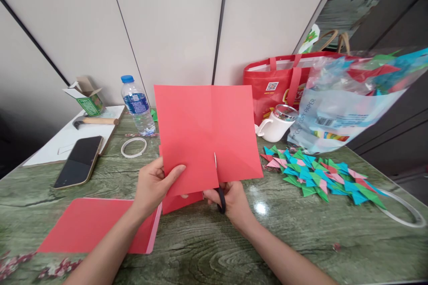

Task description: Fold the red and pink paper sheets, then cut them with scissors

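Note:
My left hand [155, 185] pinches the lower left part of a red sheet of paper [203, 129], thumb on the front face. The sheet stands nearly upright, with a faint vertical crease down its middle. My right hand [234, 202] is closed round the black handle of a pair of scissors [221, 200]. One blade shows at a slit that runs up from the sheet's lower edge near the crease; the other blade is hidden. Behind and below hangs more red paper, partly covered by the sheet. A stack of red paper [96, 225] with a pink edge lies at the left.
Leftward are a smartphone [79, 161], a hammer [96, 120], a small box [87, 100], a water bottle [138, 107] and a tape roll [133, 147]. Rightward are a white mug [276, 127], a red bag [264, 80], a plastic paper bag [334, 116] and folded paper pieces [310, 171].

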Motion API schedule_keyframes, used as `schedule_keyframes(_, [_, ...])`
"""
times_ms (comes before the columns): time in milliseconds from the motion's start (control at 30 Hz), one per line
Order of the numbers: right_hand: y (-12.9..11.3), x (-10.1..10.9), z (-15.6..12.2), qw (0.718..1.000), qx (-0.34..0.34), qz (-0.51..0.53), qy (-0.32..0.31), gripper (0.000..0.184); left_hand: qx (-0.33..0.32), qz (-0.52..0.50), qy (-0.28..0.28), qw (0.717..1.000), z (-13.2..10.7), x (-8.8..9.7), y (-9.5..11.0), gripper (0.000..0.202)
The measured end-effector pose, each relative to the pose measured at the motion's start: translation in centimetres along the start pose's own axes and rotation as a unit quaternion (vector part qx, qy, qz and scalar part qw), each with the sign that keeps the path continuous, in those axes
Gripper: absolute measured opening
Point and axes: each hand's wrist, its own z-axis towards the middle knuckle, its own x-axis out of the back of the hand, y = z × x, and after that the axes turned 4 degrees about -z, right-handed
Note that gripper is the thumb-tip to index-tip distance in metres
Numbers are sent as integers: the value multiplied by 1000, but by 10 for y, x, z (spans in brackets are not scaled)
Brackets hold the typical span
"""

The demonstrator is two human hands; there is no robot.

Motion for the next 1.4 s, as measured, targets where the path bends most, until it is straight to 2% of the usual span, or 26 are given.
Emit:
schedule_keyframes(100, [0,1,0,1000,-6,-12,3,28,15,-8,-6,1000,0,0,0,20])
schedule_keyframes(333, [-8,-3,0,999,-33,-22,14,34,12,17,26,999,0,0,3,15])
schedule_keyframes(467, [-7,-3,0,998,-45,-30,22,36,43,-35,3,998,-1,-2,3,18])
schedule_keyframes(600, [-7,-3,0,997,-64,-30,19,34,41,-78,3,996,1,0,0,23])
schedule_keyframes(800, [-8,-4,0,996,-80,-25,-23,40,128,-218,-46,967,8,11,0,31])
schedule_keyframes(867, [-6,-3,0,996,-68,-21,-55,42,131,-230,-27,964,11,13,0,33])
schedule_keyframes(1033, [-6,6,-2,976,-72,-33,-204,37,96,-211,110,967,20,18,-6,36])
schedule_keyframes(1100, [-7,9,-3,965,-73,-2,-250,35,87,-197,140,966,23,21,-7,36])
schedule_keyframes(1167, [-9,11,-2,963,-55,33,-263,38,93,-181,142,969,23,23,-7,38])
schedule_keyframes(1267, [-10,15,1,960,-31,46,-274,61,119,-165,120,972,22,23,-4,39])
schedule_keyframes(1400, [-11,19,4,945,-45,39,-321,77,150,-201,89,964,19,21,-2,36])
